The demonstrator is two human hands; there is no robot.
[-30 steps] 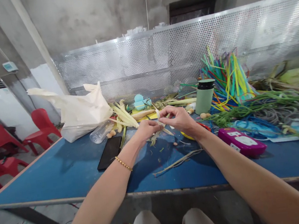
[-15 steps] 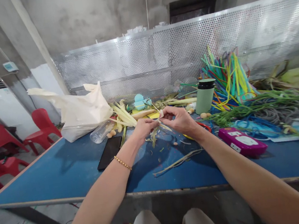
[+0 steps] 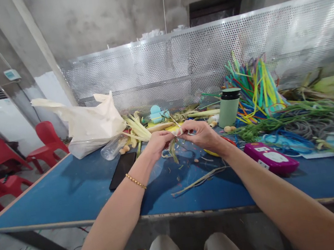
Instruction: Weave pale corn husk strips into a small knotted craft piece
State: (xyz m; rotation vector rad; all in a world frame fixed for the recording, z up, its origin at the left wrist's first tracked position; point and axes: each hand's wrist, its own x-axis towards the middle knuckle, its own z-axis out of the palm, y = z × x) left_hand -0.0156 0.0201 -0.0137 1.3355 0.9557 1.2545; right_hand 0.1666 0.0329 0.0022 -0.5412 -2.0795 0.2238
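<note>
Working close together above the middle of the table [image 3: 57, 201], the two hands hold one small piece of pale husk [image 3: 177, 132] between their fingertips. The left hand [image 3: 158, 143] pinches it from its side, with thumb and fingers near together, and the right hand [image 3: 201, 134] grips the other side, also with a narrow pinch. What has just changed is the position of this piece: one second ago it stood almost upright at the right fingers, and now it lies across the gap between both hands. Because of this, I judge that the work is at a folding or wrapping step, where both hands must keep the piece firm, but the exact fold is too small to tell. Below the fingers hang some dry green leaf ends [image 3: 173, 153], above the table; whether they are joined to the pale piece, I cannot tell. Nearer to the person, a few dry stalks [image 3: 200, 181] lie loose on the table. A black phone [image 3: 122, 169] lies flat beside the left forearm, and a purple box [image 3: 270, 157] rests to the right of the right forearm. Farther back, a green cup [image 3: 228, 110] stands upright.
</note>
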